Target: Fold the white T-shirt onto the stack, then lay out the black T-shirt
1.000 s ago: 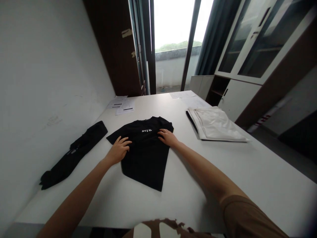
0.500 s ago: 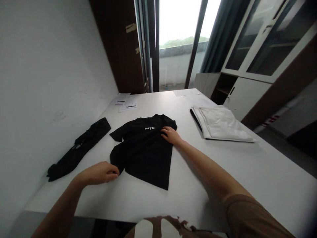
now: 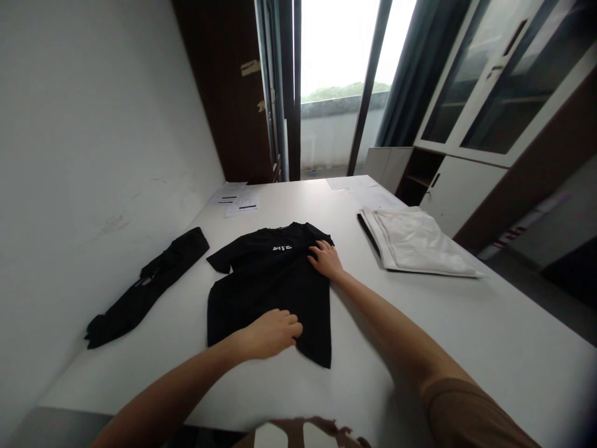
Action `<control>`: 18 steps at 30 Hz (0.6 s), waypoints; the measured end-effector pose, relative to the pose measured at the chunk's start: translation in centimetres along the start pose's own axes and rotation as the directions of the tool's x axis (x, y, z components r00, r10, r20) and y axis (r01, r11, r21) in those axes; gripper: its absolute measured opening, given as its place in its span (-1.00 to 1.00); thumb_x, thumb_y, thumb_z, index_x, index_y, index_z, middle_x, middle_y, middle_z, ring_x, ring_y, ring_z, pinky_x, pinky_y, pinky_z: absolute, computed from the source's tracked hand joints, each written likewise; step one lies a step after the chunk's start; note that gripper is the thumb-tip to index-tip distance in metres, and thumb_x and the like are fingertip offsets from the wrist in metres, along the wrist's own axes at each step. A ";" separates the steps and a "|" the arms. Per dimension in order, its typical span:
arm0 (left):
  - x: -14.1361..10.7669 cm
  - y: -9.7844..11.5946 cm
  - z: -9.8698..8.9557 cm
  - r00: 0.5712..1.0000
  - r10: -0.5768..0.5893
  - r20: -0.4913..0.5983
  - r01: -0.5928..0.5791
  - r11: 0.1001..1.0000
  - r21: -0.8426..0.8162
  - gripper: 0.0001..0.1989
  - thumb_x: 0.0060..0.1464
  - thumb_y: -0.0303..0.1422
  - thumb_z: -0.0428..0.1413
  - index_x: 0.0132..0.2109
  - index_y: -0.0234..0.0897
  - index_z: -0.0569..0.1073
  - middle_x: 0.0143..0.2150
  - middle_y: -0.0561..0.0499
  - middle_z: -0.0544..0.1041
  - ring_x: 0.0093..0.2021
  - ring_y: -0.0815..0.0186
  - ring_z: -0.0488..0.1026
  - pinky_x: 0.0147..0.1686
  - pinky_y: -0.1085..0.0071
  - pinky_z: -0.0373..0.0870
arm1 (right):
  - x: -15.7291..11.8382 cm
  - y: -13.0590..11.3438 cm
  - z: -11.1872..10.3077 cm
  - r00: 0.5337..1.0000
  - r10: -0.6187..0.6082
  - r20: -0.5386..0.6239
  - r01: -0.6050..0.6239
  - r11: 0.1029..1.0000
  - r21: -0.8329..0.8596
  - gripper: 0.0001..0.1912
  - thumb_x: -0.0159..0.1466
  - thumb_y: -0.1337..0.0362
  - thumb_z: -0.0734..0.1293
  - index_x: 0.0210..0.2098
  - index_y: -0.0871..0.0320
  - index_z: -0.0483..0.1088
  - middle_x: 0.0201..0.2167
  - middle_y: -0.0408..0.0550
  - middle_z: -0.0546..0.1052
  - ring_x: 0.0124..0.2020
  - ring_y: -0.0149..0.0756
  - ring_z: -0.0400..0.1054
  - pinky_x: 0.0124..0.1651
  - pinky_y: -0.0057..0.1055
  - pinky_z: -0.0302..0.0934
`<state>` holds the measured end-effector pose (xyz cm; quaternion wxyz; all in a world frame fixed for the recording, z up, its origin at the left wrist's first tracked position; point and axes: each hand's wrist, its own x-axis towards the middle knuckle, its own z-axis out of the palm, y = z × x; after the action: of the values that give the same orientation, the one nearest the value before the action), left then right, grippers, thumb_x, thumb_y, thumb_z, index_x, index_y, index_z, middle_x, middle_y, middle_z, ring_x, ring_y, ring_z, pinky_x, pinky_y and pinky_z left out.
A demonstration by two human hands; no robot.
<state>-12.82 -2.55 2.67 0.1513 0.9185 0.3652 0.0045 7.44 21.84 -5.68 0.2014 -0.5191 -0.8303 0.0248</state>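
A black short-sleeved T-shirt (image 3: 261,274) with small white print on its chest lies spread on the white table (image 3: 373,361), collar at the far side. Over its lower hem, near the middle, is my left hand (image 3: 273,333). Its fingers are curled together at the black fabric, and its wrist and forearm hide part of the hem. My right hand (image 3: 326,258) rests on the shirt's right side just below the right sleeve, fingers apart and lying on the cloth.
A folded black garment (image 3: 153,283) lies to the left by the wall. Folded white cloth (image 3: 415,239), with something black under it, sits at the right. Printed sheets (image 3: 242,202) lie at the back left, and another paper (image 3: 352,183) at the far edge.
My left hand has moved right from the shirt's lower left corner to the middle of its hem. That lower left side now lies flatter. My right hand stays near the right sleeve.
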 end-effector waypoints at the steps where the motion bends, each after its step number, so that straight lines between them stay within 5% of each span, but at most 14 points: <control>1: 0.4 0.5 0.0 1.000 0.010 0.010 -0.009 0.996 -0.093 -0.99 0.28 -0.41 0.10 -0.17 -0.20 0.41 -0.16 -0.04 0.51 -0.14 0.19 0.45 -0.10 0.31 0.34 | 0.1 0.1 0.1 1.000 0.014 -0.008 -0.014 1.000 -0.003 -0.58 0.39 0.07 0.29 0.19 0.02 0.43 0.36 0.07 0.25 0.41 0.05 -0.04 0.36 0.06 -0.09; 6: 2.1 4.8 0.1 0.998 -0.052 0.029 0.059 0.761 -0.646 -0.97 0.34 -0.38 0.01 -0.13 -0.20 0.33 -0.28 0.08 0.49 -0.28 0.34 0.46 -0.29 0.44 0.32 | 0.6 1.2 -0.1 0.997 0.075 -0.019 -0.075 0.997 -0.009 -0.61 0.39 0.09 0.29 0.15 0.04 0.48 0.36 0.07 0.24 0.42 0.06 -0.07 0.37 0.01 -0.08; 10: 3.0 6.3 -0.1 0.999 0.014 -0.041 -0.040 0.639 -0.768 -0.90 0.28 -0.38 0.08 -0.07 -0.20 0.37 -0.18 0.04 0.53 -0.19 0.33 0.48 -0.19 0.42 0.39 | 0.9 2.9 -0.5 0.992 0.123 -0.034 -0.123 0.992 0.007 -0.66 0.39 0.11 0.27 0.08 0.02 0.52 0.31 0.03 0.31 0.39 0.03 0.00 0.35 -0.03 -0.02; 14: 3.6 2.2 -0.9 0.957 -0.155 -0.246 -0.029 0.792 -0.609 -0.84 0.20 -0.43 0.12 -0.06 -0.19 0.47 -0.05 -0.04 0.53 -0.03 0.22 0.45 0.06 0.27 0.35 | 1.0 4.4 -0.9 0.976 0.202 -0.087 -0.199 0.979 0.036 -0.68 0.37 0.13 0.27 0.03 0.03 0.54 0.21 0.05 0.40 0.28 0.02 0.15 0.26 -0.07 0.09; 18: 3.3 -6.1 -0.8 0.766 -0.456 -0.452 0.255 0.862 -0.438 -0.88 0.21 -0.42 0.07 -0.15 -0.20 0.49 -0.06 -0.07 0.51 0.01 0.15 0.43 0.13 0.18 0.32 | 1.1 5.0 -1.1 0.950 0.287 -0.120 -0.281 0.957 0.064 -0.72 0.36 0.16 0.26 -0.06 0.07 0.55 0.07 0.11 0.48 0.13 0.01 0.28 0.15 -0.13 0.18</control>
<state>-14.60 4.06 1.34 0.2009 0.7489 0.5560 0.2994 11.63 24.92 -5.60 0.2606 -0.6289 -0.7314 0.0395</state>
